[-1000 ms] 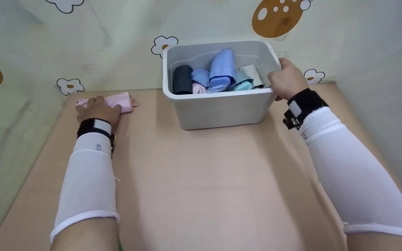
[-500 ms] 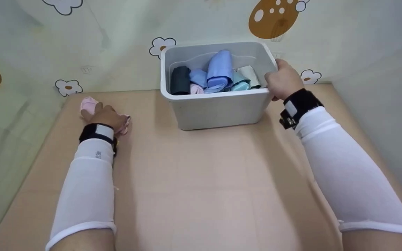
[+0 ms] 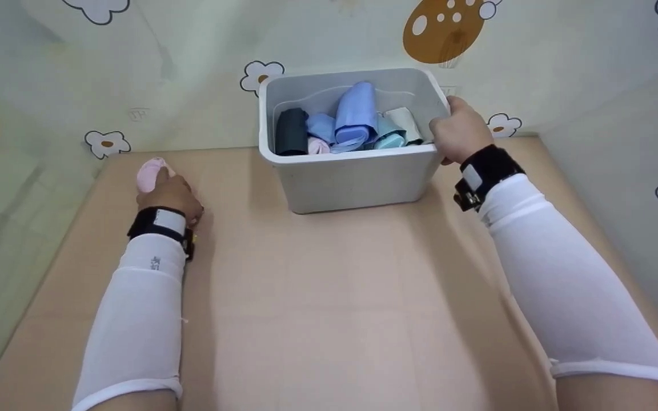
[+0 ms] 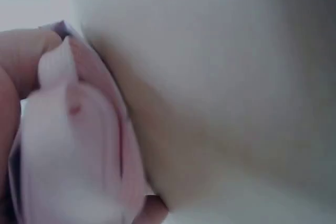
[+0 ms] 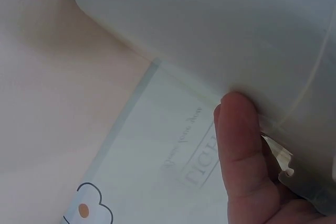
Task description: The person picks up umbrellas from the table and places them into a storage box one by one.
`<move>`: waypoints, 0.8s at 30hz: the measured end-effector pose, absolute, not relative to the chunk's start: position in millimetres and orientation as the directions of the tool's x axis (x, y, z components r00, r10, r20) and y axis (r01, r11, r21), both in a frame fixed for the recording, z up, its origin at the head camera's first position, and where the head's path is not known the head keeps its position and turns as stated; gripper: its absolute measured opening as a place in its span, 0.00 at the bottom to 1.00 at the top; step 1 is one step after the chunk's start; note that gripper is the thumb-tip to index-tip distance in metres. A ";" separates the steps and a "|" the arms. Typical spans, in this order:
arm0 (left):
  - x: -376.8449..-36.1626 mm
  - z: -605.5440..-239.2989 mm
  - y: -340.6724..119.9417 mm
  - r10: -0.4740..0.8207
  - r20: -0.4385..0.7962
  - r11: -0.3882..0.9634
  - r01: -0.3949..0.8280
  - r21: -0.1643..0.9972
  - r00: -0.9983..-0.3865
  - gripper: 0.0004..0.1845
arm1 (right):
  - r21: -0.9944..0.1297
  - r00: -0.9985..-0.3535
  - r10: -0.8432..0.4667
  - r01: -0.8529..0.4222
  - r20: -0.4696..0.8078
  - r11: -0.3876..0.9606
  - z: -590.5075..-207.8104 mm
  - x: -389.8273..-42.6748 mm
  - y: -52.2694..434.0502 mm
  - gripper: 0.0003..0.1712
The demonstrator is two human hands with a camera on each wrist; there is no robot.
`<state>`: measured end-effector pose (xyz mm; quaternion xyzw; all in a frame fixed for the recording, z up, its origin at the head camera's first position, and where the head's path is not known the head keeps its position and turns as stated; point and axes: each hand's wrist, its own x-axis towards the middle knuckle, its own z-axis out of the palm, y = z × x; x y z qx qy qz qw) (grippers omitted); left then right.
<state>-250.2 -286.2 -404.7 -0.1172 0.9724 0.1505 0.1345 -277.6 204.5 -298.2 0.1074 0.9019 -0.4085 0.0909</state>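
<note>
A pale grey plastic bin (image 3: 357,177) stands at the back of the table, holding several rolled cloths in blue, black, pink and light green. My right hand (image 3: 461,132) grips its right rim; in the right wrist view a finger (image 5: 237,145) curls against the bin wall (image 5: 210,30). My left hand (image 3: 170,191) grips a rolled pink cloth (image 3: 149,172) on the table at the left. The left wrist view shows that pink cloth (image 4: 73,156) filling the hand, close up and blurred.
The peach tabletop (image 3: 329,297) stretches toward me in front of the bin. Light walls printed with flowers and brown shapes close in the back and both sides.
My left hand has gathered the pink cloth, which lay stretched out, into a bundle and drawn it slightly nearer. My right hand stays on the bin's rim.
</note>
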 end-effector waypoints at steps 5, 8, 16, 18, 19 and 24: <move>-243.1 -403.1 -287.1 -0.257 -0.259 0.881 -0.336 0.333 -0.931 0.29 | -0.707 -0.965 0.121 0.253 -0.232 0.660 -298.8 -277.5 204.6 0.41; -238.4 -402.1 -288.0 -0.279 -0.252 0.861 -0.358 0.362 -0.926 0.31 | -0.703 -0.967 0.121 0.246 -0.224 0.667 -299.3 -277.9 204.2 0.41; -237.0 -403.2 -289.8 -0.297 -0.244 0.842 -0.374 0.390 -0.923 0.31 | -0.715 -0.964 0.119 0.257 -0.239 0.650 -299.7 -278.9 202.8 0.40; -237.4 -403.7 -290.7 -0.300 -0.248 0.832 -0.380 0.404 -0.921 0.31 | -0.716 -0.964 0.119 0.257 -0.238 0.649 -299.6 -278.7 202.9 0.40; -237.5 -403.6 -291.0 -0.299 -0.249 0.830 -0.380 0.409 -0.921 0.31 | -0.717 -0.964 0.119 0.256 -0.237 0.648 -299.5 -278.5 203.0 0.40; -238.4 -402.3 -290.0 -0.307 -0.239 0.815 -0.384 0.434 -0.921 0.30 | -0.717 -0.965 0.118 0.254 -0.236 0.649 -299.8 -278.2 203.9 0.41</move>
